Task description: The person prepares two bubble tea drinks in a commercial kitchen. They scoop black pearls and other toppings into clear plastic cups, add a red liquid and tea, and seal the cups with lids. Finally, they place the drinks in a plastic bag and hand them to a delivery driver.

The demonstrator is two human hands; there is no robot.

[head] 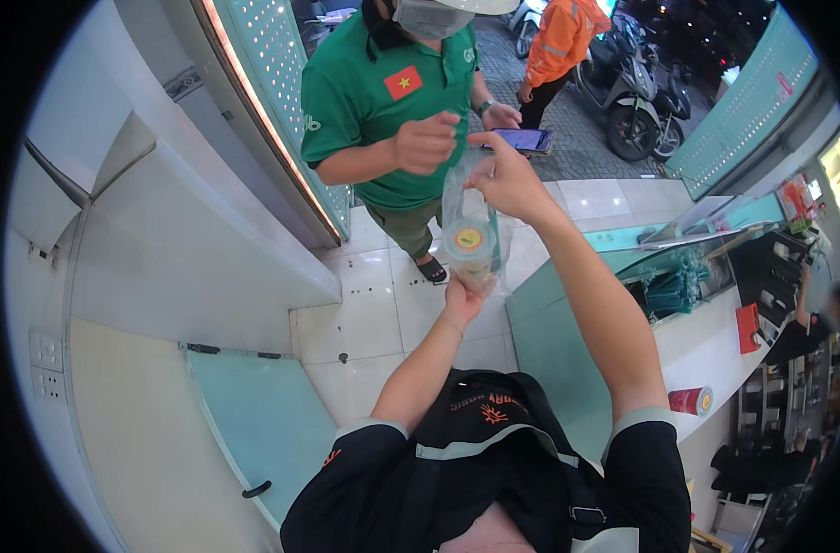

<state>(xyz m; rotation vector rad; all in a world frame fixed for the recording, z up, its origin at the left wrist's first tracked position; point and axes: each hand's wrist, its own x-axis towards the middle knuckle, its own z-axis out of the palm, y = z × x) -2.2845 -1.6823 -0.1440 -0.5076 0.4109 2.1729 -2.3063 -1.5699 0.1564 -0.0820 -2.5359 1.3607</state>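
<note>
In front of me is a clear plastic bag (500, 266) with a lidded drink cup (469, 240) inside; a round yellow and orange sticker marks the lid. My left hand (465, 298) holds the cup's lower part through the plastic. Up at the bag's top, my right hand (508, 178) grips the plastic with curled fingers while its index finger extends. A person in a green polo shirt (392, 90) faces me. Their raised hand (427, 144) is close to the bag, apart from my hands. In their other hand is a smartphone (520, 140) with a lit screen.
To my right runs a counter (710, 332) bearing a red cup (689, 401) and a red holder (747, 329). A low teal door (261, 401) stands at left. Outside, a person in an orange jacket (561, 41) is near parked motorbikes (630, 90).
</note>
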